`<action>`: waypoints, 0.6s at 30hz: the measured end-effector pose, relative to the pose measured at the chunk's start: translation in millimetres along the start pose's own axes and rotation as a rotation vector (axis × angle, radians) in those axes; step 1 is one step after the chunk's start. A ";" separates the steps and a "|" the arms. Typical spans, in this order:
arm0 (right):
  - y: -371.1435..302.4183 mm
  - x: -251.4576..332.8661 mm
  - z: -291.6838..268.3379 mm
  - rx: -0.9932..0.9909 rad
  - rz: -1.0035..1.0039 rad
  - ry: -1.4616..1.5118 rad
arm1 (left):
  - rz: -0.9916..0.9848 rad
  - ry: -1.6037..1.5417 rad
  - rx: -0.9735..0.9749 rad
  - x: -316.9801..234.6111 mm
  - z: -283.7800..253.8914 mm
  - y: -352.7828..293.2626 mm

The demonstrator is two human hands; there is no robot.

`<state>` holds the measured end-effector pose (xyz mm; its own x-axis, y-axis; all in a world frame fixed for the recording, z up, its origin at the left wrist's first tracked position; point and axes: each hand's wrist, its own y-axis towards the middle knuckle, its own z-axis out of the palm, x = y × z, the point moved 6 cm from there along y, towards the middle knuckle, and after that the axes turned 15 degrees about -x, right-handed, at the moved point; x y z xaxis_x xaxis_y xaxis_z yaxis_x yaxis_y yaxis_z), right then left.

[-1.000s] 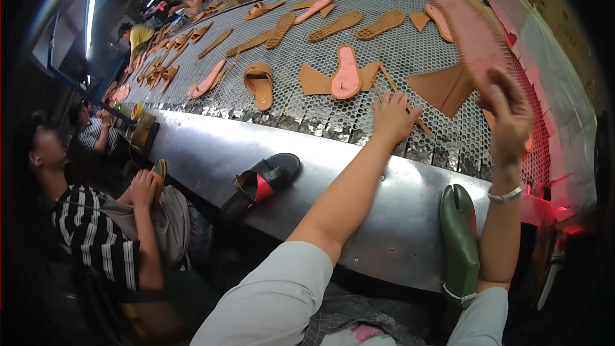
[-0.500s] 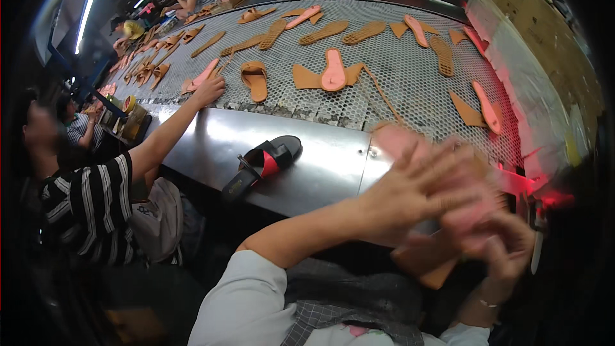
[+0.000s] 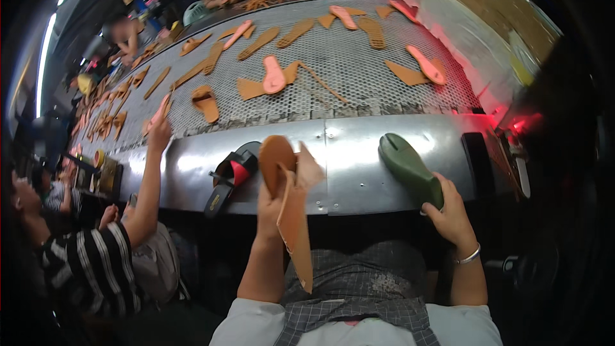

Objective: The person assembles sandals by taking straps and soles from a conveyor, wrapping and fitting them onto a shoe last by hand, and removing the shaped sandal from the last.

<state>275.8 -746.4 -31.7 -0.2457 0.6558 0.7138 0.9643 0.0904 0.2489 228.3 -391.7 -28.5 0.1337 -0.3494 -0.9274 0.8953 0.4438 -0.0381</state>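
Note:
My left hand (image 3: 268,210) is closed around a tan sandal piece (image 3: 277,160), an insole shape with its strap flaps hanging toward me; the fingers are partly hidden behind it. On the right, my right hand (image 3: 453,213) grips the heel end of a green shoe last (image 3: 409,168), its split toe pointing away from me. The last is over the metal ledge (image 3: 349,186); whether it rests there I cannot tell. Just left of the tan piece, a finished black sandal with a red strap (image 3: 238,172) sits on the ledge.
Beyond the ledge, a mesh conveyor (image 3: 240,112) carries tan soles, pink insoles with flaps (image 3: 274,77) and a tan slide (image 3: 205,104). A dark flat object (image 3: 477,161) lies at right. Left, a co-worker's hand (image 3: 159,134) touches a pink insole. Cardboard (image 3: 487,9) borders the right side.
My hands were together at the right, blurred around a pink and tan piece. Now they are apart: the left holds the tan piece, the right the green last. The view has shifted right.

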 end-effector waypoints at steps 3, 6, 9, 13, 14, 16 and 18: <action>-39.9 2.3 4.0 0.269 0.283 0.127 | -0.028 -0.319 -0.121 -23.5 -2.3 -6.4; -85.6 -11.8 19.8 0.274 0.427 0.628 | 0.093 -0.127 -0.017 -32.7 29.2 -9.2; -113.4 -2.8 35.9 0.594 0.540 0.934 | 0.017 -0.101 0.087 -23.9 53.7 -6.1; -120.8 33.4 56.0 0.725 0.513 1.050 | -0.087 0.226 0.060 4.6 82.7 -13.8; -118.7 38.3 56.5 0.733 0.545 1.060 | -0.078 0.152 0.078 5.8 86.7 -17.8; -109.8 42.2 54.6 0.675 0.509 1.064 | -0.060 0.064 0.051 4.0 93.8 -26.3; -97.6 44.5 50.5 0.600 0.419 1.057 | -0.051 0.068 0.086 7.6 102.5 -37.0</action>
<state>175.7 -688.2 -57.3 0.3924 -0.1690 0.9041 0.8124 0.5247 -0.2545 239.8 -495.4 4.0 0.0607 -0.3112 -0.9484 0.9338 0.3534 -0.0562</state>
